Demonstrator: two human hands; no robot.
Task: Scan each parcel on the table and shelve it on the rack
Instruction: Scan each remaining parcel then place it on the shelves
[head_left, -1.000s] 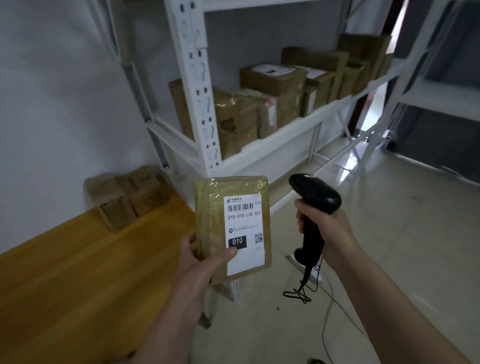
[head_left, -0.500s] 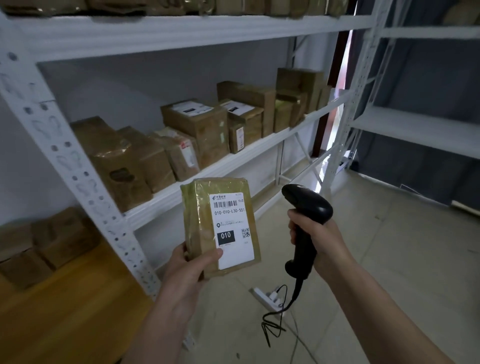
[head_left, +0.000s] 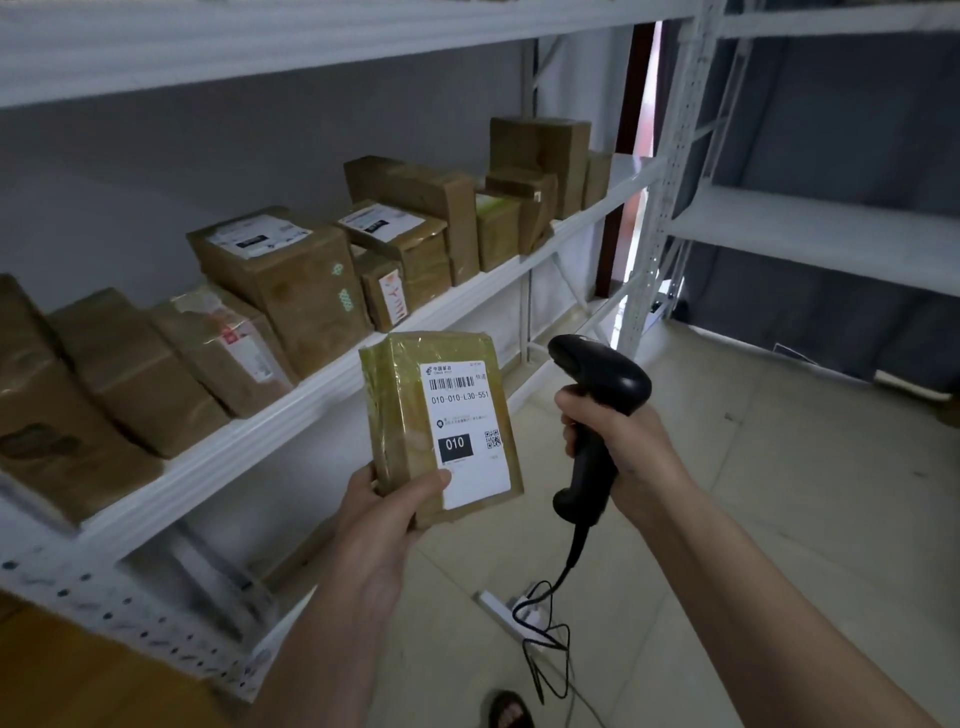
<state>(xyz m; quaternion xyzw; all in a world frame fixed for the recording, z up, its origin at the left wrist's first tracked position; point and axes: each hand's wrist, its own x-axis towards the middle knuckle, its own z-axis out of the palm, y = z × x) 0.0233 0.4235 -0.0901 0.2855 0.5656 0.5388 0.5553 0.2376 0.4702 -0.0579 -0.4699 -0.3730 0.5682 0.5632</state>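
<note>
From the head camera, the left hand (head_left: 387, 506) holds a parcel (head_left: 441, 428) upright by its lower left corner, thumb pressed on the front and fingers wrapped behind. The parcel is wrapped in yellowish tape and carries a white label (head_left: 465, 428) with a barcode, the text 010-010-L30-551, a black block reading 010 and a small QR code. Just right of the parcel, not touching it, the right hand (head_left: 621, 441) grips the handle of a black scanner (head_left: 597, 400), whose head sits level with the parcel's top edge. The scanner's cable (head_left: 545, 623) hangs below it in loops toward a white power strip (head_left: 501, 608) on the tiled floor. Behind and left of the parcel runs the white rack (head_left: 311, 395), its shelf lined with brown boxes (head_left: 291, 291), several with labels on top. A second rack (head_left: 810, 234) stands to the right of the parcel, further back. Below the parcel at the frame's left corner shows a wooden table (head_left: 78, 686); a sandalled foot (head_left: 509, 709) appears at the bottom edge.
</note>
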